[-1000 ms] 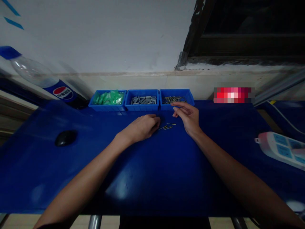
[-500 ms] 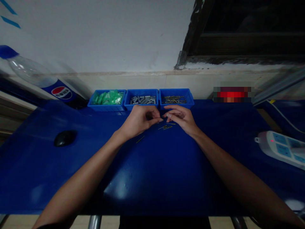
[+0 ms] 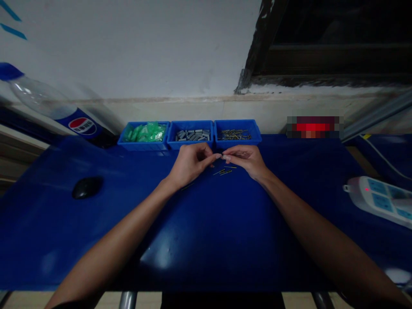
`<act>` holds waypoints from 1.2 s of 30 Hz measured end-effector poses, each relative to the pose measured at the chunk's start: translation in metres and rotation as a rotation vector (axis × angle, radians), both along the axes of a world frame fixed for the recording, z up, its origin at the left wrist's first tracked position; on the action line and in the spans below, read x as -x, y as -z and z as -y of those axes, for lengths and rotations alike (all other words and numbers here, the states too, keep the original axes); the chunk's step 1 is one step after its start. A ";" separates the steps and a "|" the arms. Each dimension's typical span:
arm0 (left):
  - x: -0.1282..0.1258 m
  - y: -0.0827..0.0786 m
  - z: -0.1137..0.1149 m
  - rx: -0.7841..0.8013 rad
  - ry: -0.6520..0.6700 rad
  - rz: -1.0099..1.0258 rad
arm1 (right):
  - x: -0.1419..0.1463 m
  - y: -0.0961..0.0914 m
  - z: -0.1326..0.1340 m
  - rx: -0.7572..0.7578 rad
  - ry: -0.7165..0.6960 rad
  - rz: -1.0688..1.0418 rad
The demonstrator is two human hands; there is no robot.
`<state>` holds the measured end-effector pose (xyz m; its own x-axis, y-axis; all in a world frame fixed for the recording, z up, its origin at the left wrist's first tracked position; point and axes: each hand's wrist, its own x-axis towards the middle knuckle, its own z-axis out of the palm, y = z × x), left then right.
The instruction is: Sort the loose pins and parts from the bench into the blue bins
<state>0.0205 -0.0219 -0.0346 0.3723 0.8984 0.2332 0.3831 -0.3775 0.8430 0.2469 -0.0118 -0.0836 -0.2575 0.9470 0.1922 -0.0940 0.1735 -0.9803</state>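
My left hand [image 3: 189, 163] and my right hand [image 3: 246, 159] meet fingertip to fingertip above the blue table mat [image 3: 206, 223], just in front of the bins. Both are pinched closed; what sits between the fingers is too small to make out. A few thin metal pins [image 3: 223, 171] lie loose on the mat right below the fingertips. Behind the hands stand three blue bins: one with green pieces [image 3: 143, 134], one with small grey blocks [image 3: 192, 134], one with metal pins [image 3: 237, 134].
A black mouse [image 3: 86, 187] lies on the mat at the left. A tilted cola bottle [image 3: 54, 107] stands at the far left. A white power strip [image 3: 380, 200] with a red light rests at the right edge. A wall rises behind the bins.
My left hand lifted off the mat and my right hand drew back from the pin bin; both came together into a pinch above the loose pins.
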 end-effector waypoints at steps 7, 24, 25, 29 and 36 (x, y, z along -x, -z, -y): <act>0.001 -0.006 0.001 -0.103 0.010 -0.222 | 0.001 -0.001 0.001 0.000 0.071 0.023; 0.030 -0.040 0.013 0.173 0.398 -0.769 | 0.004 0.001 0.001 -0.099 0.273 -0.004; 0.029 -0.040 0.013 0.172 0.391 -0.780 | 0.004 0.001 0.001 -0.095 0.272 -0.004; 0.025 -0.037 0.013 0.184 0.376 -0.807 | 0.004 0.000 0.001 -0.086 0.281 0.036; 0.020 -0.031 0.007 0.107 0.376 -0.535 | 0.005 -0.001 0.002 -0.091 0.267 0.013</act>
